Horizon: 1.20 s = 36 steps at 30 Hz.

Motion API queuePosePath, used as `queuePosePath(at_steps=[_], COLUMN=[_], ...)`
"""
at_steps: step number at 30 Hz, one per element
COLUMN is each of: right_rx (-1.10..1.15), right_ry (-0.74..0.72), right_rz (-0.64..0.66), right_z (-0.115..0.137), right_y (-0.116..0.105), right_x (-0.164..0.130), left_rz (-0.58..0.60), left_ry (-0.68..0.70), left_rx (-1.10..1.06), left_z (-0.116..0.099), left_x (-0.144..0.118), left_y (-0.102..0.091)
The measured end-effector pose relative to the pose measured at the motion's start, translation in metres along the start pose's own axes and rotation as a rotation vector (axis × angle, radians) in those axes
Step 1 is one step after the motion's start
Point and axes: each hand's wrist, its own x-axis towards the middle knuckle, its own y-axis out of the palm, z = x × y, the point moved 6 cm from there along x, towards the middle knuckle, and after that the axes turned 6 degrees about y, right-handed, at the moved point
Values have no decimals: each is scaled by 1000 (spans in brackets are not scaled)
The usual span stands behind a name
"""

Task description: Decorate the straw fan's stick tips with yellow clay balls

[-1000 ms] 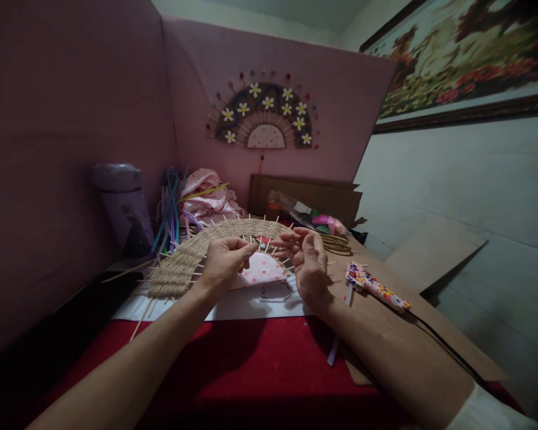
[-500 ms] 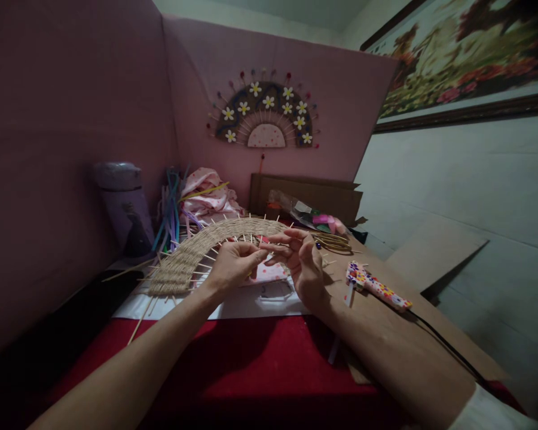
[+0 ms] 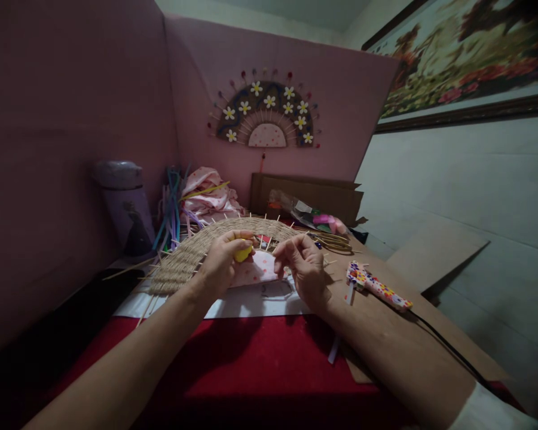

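My left hand is closed around a small bright yellow piece whose kind I cannot make out. To its right, my right hand has its fingertips pinched together; anything between them is too small to see. Both hands are above a woven fan, an arch of tan cord on thin sticks. A half-round of pink dotted cloth fills the fan's middle, partly covered by my left hand. White paper lies under the fan.
A flower-patterned glue gun rests on brown cardboard at right. A purple bottle, pipe cleaners and crumpled pink cloth stand at back left. A finished flowered fan hangs on the pink panel. Red cloth covers the front.
My hands have moved apart, the left one slightly up and left. The yellow piece now shows in my left hand. My right fingers have gone from outstretched to pinched.
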Motion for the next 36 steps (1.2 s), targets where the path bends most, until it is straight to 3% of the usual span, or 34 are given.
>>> queuePosePath(at_steps=[3, 10, 18, 22, 31, 36], right_rx=[-3, -49, 21, 50, 187, 191], right_ry=[18, 94, 169, 217, 277, 279], right_rz=[8, -47, -38, -63, -71, -46], right_z=[0, -3, -10, -12, -14, -16], right_y=[1, 1, -1, -3, -6, -5], right_x=[-1, -1, -1, 1, 2, 3], left_rz=[27, 210, 296, 279, 193, 163], left_ry=[-52, -126, -104, -71, -103, -139], left_rx=[-54, -175, -48, 88, 38, 174], left_z=[1, 5, 7, 9, 10, 10], left_x=[-2, -3, -7, -9, -5, -10], left_y=[3, 10, 14, 14, 6, 8])
